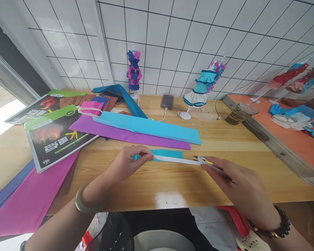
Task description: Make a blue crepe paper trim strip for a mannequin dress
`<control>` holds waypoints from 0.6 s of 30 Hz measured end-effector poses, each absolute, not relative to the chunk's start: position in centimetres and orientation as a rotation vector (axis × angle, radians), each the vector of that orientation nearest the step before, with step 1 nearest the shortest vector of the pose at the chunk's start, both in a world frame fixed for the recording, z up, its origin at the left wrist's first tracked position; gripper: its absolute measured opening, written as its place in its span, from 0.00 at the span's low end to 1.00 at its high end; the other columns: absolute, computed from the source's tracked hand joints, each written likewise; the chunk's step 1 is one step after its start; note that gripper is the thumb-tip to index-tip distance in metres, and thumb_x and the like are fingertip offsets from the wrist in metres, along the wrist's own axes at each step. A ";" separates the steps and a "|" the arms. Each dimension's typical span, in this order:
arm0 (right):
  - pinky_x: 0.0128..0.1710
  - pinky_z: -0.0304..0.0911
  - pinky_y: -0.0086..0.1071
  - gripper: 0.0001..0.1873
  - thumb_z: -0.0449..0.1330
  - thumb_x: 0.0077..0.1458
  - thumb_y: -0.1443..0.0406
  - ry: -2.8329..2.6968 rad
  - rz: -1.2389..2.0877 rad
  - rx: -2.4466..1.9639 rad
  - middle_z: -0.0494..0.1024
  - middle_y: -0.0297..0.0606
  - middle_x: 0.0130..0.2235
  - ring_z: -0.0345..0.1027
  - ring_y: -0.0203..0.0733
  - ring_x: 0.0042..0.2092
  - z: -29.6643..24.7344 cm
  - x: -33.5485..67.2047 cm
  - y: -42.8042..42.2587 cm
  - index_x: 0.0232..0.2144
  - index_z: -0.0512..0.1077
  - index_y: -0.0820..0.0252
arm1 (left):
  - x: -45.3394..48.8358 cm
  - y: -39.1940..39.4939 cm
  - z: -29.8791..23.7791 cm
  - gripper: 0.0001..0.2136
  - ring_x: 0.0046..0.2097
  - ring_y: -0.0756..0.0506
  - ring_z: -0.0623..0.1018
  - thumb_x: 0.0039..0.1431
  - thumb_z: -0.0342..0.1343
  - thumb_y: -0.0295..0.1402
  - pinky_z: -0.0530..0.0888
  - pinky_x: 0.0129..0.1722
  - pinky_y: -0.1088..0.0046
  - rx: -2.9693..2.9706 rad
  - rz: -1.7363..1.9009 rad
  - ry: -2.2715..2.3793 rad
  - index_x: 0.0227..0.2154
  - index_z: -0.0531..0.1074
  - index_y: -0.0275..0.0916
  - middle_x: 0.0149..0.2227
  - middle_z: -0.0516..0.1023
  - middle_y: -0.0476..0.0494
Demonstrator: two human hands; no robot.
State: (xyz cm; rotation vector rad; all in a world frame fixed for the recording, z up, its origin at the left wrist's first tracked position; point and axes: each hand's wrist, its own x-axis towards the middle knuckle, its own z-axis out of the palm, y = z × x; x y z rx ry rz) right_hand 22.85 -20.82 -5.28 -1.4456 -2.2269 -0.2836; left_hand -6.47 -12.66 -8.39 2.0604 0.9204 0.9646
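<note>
My left hand (129, 162) pinches one end of a thin white strip (176, 160) that lies along a small teal paper piece (167, 153) on the wooden table (157, 184). My right hand (235, 184) grips a small roll or dispenser (205, 160) at the strip's other end, fingers closed on it. The strip is stretched straight between both hands. A green bangle sits on my left wrist and a dark bead bracelet on my right.
Long blue (149, 127) and purple (125, 134) paper sheets lie behind. Paper packs (54, 134) and a magenta sheet (31, 198) are at left. Two paper-dress mannequins (134, 71) (202, 90), a phone (167, 101), a drink cup (240, 113) and an orange board (290, 136) stand behind and right.
</note>
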 end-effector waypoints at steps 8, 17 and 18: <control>0.20 0.59 0.27 0.17 0.53 0.56 0.54 -2.087 0.284 -1.708 0.71 0.30 0.21 0.63 0.33 0.19 -4.1 22.2 -18.3 0.42 0.67 0.60 | -7.6 -11.6 -7.0 0.08 0.26 0.51 0.70 0.52 0.52 0.35 0.67 0.27 0.76 1.651 0.782 1.135 0.22 0.66 0.37 0.21 0.70 0.51; 0.18 0.54 0.27 0.16 0.52 0.54 0.50 -2.145 0.435 -1.914 0.67 0.28 0.17 0.60 0.35 0.19 -3.4 21.5 -16.9 0.34 0.68 0.56 | -10.4 -10.8 -6.5 0.06 0.25 0.50 0.67 0.47 0.51 0.33 0.63 0.24 0.76 1.668 0.456 1.321 0.21 0.68 0.37 0.22 0.69 0.50; 0.18 0.54 0.27 0.16 0.52 0.55 0.51 -2.174 0.482 -1.909 0.68 0.28 0.18 0.60 0.34 0.19 -3.5 21.5 -16.9 0.33 0.69 0.56 | -10.6 -10.8 -6.5 0.06 0.24 0.51 0.66 0.47 0.52 0.34 0.62 0.23 0.76 1.678 0.438 1.338 0.21 0.68 0.37 0.21 0.68 0.51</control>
